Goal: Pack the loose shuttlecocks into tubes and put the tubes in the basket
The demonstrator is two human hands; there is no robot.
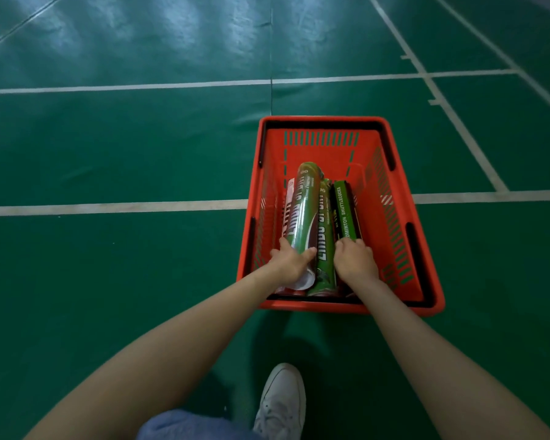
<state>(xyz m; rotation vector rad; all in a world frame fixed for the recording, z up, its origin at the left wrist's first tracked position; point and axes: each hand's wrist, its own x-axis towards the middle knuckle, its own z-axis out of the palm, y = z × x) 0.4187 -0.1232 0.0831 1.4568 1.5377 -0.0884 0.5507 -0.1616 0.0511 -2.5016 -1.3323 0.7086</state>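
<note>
stowing step: inside the red basket (324, 157), left hand (291, 260) grips the top green tube (304, 211), right hand (356, 260) clasps the dark shuttlecock box (346, 211). next, probably: settle both, let go.

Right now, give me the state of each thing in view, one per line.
basket, upright on the floor, holding tubes.
top green tube, lying on the others, held by left-hand grip.
lower green tube, lying flat in the basket.
dark box, lying in the basket, right-hand grip curled over its near end.
white tube, lying underneath, mostly hidden.
</note>
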